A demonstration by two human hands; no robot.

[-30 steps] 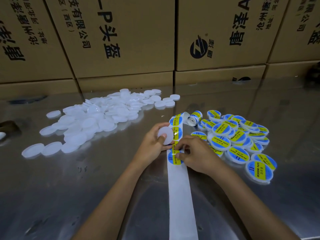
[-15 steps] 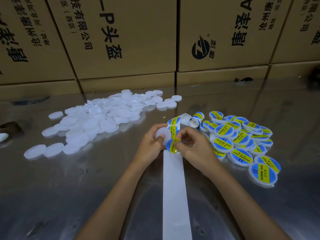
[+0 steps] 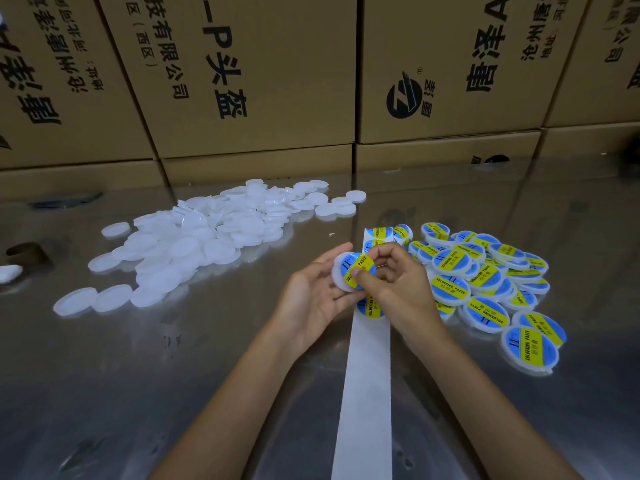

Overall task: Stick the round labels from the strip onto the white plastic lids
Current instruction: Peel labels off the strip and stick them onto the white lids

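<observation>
Cradled in the left hand (image 3: 313, 292), a white lid (image 3: 337, 276) sits at about the centre of the head view, fingers curled behind its rim, while the right hand (image 3: 398, 285) presses a blue and yellow round label (image 3: 358, 268) onto its face, thumb on the label's lower edge. Half a second ago that label was only half peeled, standing at the strip's edge between the fingertips; now it lies flat across the lid, covering most of it. The strip (image 3: 369, 382) runs from 6 o'clock up under the hands, one label showing just below them, its curled end at 12 o'clock of the hands. Bare lids (image 3: 194, 244) are heaped at 10 o'clock on the metal table (image 3: 104, 393); labelled lids (image 3: 485, 278) pile at 3 o'clock. Cardboard boxes (image 3: 259, 74) wall the back.
</observation>
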